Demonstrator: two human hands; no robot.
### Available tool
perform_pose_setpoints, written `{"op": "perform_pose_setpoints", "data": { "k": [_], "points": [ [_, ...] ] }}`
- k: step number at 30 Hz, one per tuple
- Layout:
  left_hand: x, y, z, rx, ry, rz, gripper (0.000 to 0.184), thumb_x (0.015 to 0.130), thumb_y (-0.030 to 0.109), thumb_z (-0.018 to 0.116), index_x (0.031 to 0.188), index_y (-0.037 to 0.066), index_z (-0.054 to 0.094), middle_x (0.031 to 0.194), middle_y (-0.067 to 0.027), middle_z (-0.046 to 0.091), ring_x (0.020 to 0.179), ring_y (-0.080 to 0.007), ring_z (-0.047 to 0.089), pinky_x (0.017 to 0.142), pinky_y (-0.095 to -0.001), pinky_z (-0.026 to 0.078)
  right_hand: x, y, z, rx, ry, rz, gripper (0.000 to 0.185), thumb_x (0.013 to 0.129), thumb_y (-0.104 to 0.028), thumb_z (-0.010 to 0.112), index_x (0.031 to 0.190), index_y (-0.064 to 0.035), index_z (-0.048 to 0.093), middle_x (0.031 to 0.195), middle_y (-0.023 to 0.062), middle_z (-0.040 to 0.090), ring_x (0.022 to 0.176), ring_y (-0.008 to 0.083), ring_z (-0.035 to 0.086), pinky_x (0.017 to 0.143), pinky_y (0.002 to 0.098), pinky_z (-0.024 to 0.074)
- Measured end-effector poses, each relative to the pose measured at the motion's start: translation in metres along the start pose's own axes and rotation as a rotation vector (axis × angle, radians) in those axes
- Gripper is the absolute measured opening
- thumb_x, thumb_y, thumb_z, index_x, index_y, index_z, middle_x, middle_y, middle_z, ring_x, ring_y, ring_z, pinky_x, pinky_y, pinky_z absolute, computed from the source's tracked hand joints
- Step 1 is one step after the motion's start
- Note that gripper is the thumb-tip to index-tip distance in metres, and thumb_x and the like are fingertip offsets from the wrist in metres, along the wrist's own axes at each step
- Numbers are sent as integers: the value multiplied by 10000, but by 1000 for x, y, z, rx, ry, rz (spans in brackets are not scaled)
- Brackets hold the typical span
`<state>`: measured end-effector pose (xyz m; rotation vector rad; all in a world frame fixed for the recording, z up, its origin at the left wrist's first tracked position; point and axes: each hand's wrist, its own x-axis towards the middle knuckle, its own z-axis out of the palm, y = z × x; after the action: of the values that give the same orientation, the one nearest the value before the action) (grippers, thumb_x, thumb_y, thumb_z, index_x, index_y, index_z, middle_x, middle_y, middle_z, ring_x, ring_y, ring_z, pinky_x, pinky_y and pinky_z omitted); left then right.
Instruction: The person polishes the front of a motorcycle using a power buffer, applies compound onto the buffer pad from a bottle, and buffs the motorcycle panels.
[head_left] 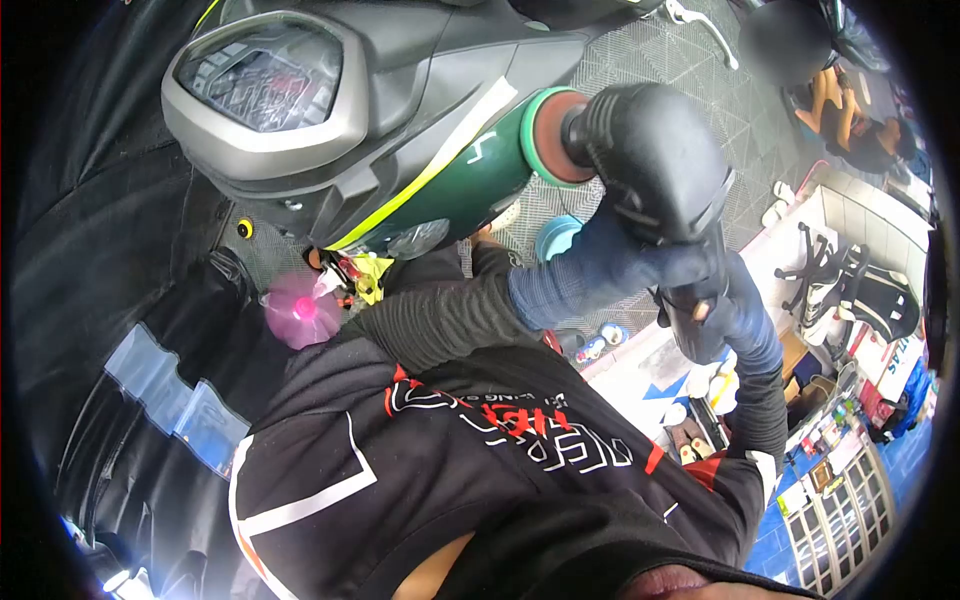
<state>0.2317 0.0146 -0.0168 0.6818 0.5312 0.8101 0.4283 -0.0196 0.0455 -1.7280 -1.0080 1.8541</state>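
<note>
I hold a black power polisher with both hands. Its green-edged pad, on a reddish backing, is against the dark green side panel of a motor scooter. My left hand, in a dark blue glove, is closed around the polisher just behind its head. My right hand, also gloved, wraps the handle farther back. The fingers partly hide the grip. Yellow-green tape runs along the panel's edge. The scooter's instrument display is at the upper left.
Black sheeting hangs at left. A pink fan is by my left sleeve. A teal basin stands on the patterned floor. Another person sits at upper right. A folded black chair and a rack are at right.
</note>
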Motion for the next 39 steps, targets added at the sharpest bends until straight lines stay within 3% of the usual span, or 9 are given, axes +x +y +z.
{"op": "perform_pose_setpoints", "data": {
  "k": [5, 14, 16, 23, 25, 27, 29, 32, 39],
  "points": [
    [-43, -5, -11, 61, -53, -22, 638, 710, 286, 863, 1229, 63, 566, 1173, -69, 616, 1093, -210, 599, 988, -386, 457, -22, 14, 22, -28, -41, -17, 610, 656, -339, 826, 1107, 5, 601, 807, 26, 641, 676, 124, 598, 636, 287, 500],
    [-116, -7, -63, 345, -438, 255, 478, 809, 236, 805, 1201, 56, 598, 1143, -59, 639, 1072, -184, 595, 978, -356, 457, -62, 61, 128, -202, 3, -39, 668, 623, -374, 837, 1106, 31, 615, 778, 68, 670, 667, 160, 619, 627, 313, 503],
    [-129, -8, -75, -133, -616, 46, 291, 886, 199, 730, 1115, 46, 634, 1020, -55, 649, 994, -156, 598, 919, -320, 468, -67, 48, 156, -221, 38, -76, 675, 633, -383, 829, 1131, 26, 627, 803, 92, 675, 715, 166, 631, 661, 323, 511],
    [-109, 11, -83, 148, -910, -275, 395, 887, 220, 740, 1197, 60, 554, 1139, -58, 609, 1004, -102, 584, 918, -291, 496, -78, 107, 154, -254, 160, 0, 692, 620, -319, 793, 1181, 37, 600, 848, 114, 679, 758, 188, 636, 705, 332, 515],
    [-96, 10, -71, -1, -872, -420, 333, 876, 224, 751, 1128, 61, 607, 1041, -44, 646, 950, -123, 609, 883, -313, 507, -67, 89, 137, -133, 77, 94, 674, 608, -299, 787, 1157, 41, 593, 850, 77, 671, 764, 157, 624, 707, 320, 519],
    [-77, -8, -63, 352, -590, 265, 364, 856, 220, 768, 1144, 64, 609, 1048, -42, 652, 966, -136, 614, 877, -333, 505, -60, 90, 120, -156, 253, -133, 667, 597, -298, 793, 1138, 36, 587, 887, 48, 663, 780, 126, 610, 706, 302, 522],
    [-62, 2, -47, 615, -423, 362, 455, 805, 190, 806, 1187, 62, 595, 1090, -48, 647, 1015, -160, 619, 919, -345, 499, -53, 95, 82, 145, 42, 34, 698, 620, -328, 814, 1178, 14, 572, 1032, 54, 666, 913, 148, 618, 808, 292, 517],
    [-35, 6, -20, -21, -238, 128, 397, 723, 167, 826, 1040, 65, 611, 930, -33, 663, 842, -153, 643, 773, -313, 537, -47, 74, 53, 126, 122, -12, 789, 650, -397, 825, 1263, 16, 548, 1089, 74, 661, 964, 174, 625, 872, 323, 517],
    [12, 13, -2, -136, -115, 60, 167, 855, 160, 708, 974, 52, 665, 873, -35, 685, 827, -143, 655, 766, -306, 527, -25, 5, 26, 176, 71, 86, 835, 708, -567, 753, 1235, 31, 506, 943, 182, 645, 769, 278, 680, 662, 387, 583]
  ]
}}
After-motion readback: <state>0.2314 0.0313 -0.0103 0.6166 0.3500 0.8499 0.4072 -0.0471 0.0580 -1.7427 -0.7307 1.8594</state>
